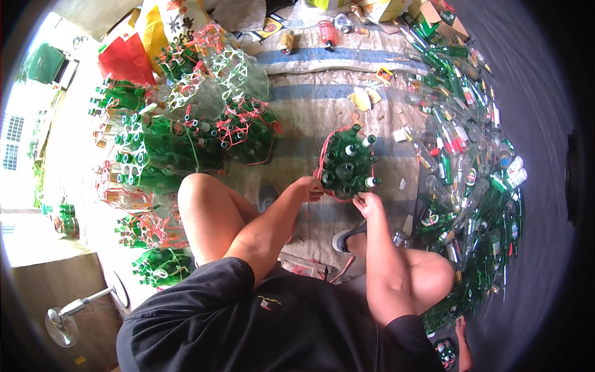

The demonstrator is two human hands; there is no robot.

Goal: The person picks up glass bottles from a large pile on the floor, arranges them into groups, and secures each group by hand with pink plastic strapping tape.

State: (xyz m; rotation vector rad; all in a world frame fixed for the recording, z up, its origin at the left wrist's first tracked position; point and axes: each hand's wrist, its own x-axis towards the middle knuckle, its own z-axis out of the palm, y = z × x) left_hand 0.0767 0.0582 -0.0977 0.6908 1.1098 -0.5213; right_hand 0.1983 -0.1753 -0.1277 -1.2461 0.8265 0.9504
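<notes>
A cluster of green glass bottles (345, 170) stands upright before me, necks up, some with white neck labels. Red plastic string (320, 160) loops around it. My left hand (310, 189) is at the cluster's near left edge, its fingers curled where the string passes. At the near right edge, my right hand (368, 204) has its fingertips close together against the bottles. Whether those fingertips grip the string is too small to tell. Both hands are low beside the bottles, between my bent knees.
Tied bundles of green bottles (158, 153) and clear bottles (239, 74) crowd the left. Loose bottles (458, 139) form a heap along the right. A striped woven sheet (297, 111) covers the floor. A fan (62, 325) stands lower left. Another person's arm (462, 344) shows lower right.
</notes>
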